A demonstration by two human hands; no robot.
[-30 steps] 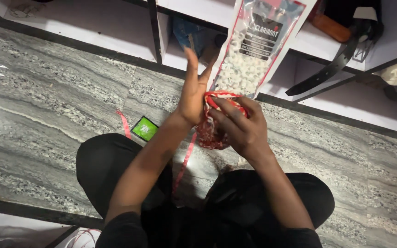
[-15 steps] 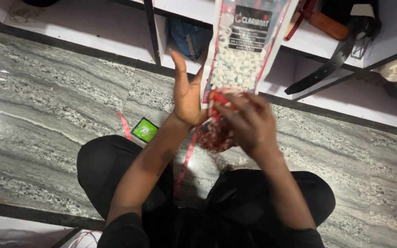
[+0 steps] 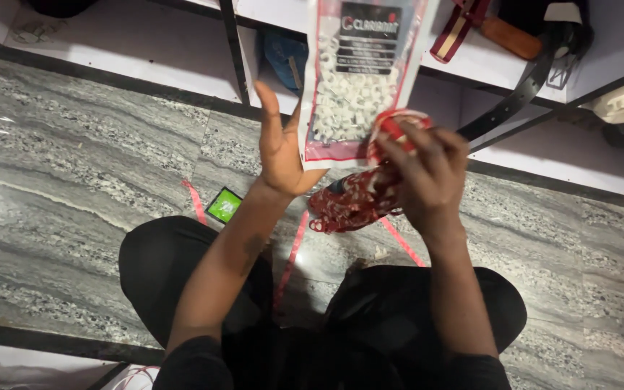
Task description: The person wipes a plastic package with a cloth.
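I sit cross-legged on a grey marble floor (image 3: 74,159). My left hand (image 3: 279,148) is raised, fingers straight up, its palm against the lower left edge of a clear plastic packet (image 3: 352,87) with red borders, filled with small white pieces. My right hand (image 3: 427,177) grips a dark red bundle of coiled cord (image 3: 352,202) just under the packet. Its fingertips also pinch a red ring-shaped piece (image 3: 397,124) at the packet's lower right corner. The packet's top runs out of the picture.
A small green flat object (image 3: 224,205) lies on the floor by my left knee, among thin red strips (image 3: 195,202). White shelves (image 3: 182,68) stand ahead, holding a blue thing (image 3: 283,58), a black belt (image 3: 521,97) and a brown strap (image 3: 510,36).
Both hands have lifted higher with the packet and the red bundle. My right hand has shifted to the right, and the red ring piece now shows against the packet's corner.
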